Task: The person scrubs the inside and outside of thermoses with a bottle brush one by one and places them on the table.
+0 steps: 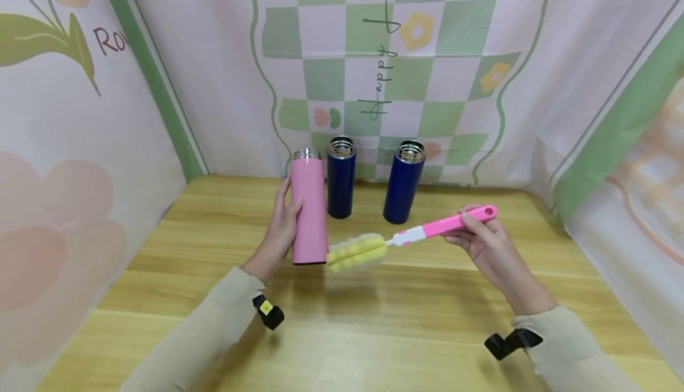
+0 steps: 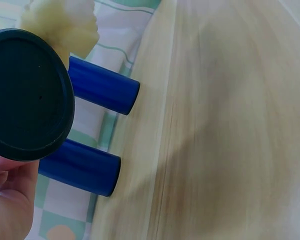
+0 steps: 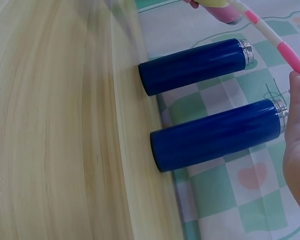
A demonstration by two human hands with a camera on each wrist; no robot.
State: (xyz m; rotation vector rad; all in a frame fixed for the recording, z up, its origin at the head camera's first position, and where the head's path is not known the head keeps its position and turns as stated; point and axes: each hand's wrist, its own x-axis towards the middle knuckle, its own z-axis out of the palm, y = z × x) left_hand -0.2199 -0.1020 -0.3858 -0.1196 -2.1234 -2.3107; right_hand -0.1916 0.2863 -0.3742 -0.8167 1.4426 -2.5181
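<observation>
Pink bottle in my left grip, thumb across the front, other fingers round the far side, and it's off the bench! Silver neck on top, body near upright, the dark base looming large in the left wrist view. Over on the right, my right grip has the brush, thumb laid on the pink handle near its holed end, fingers curled underneath. Out past the white collar goes the yellow sponge head, pointing left, right up by the lower end of the bottle; touching or just short, I can't tell. Behind them, two navy bottles standing on the bench, one just beside the pink one, the other further right, a gap between, silver mouths facing up. And at the back, a green-and-white checked cloth with lettering running up it!
</observation>
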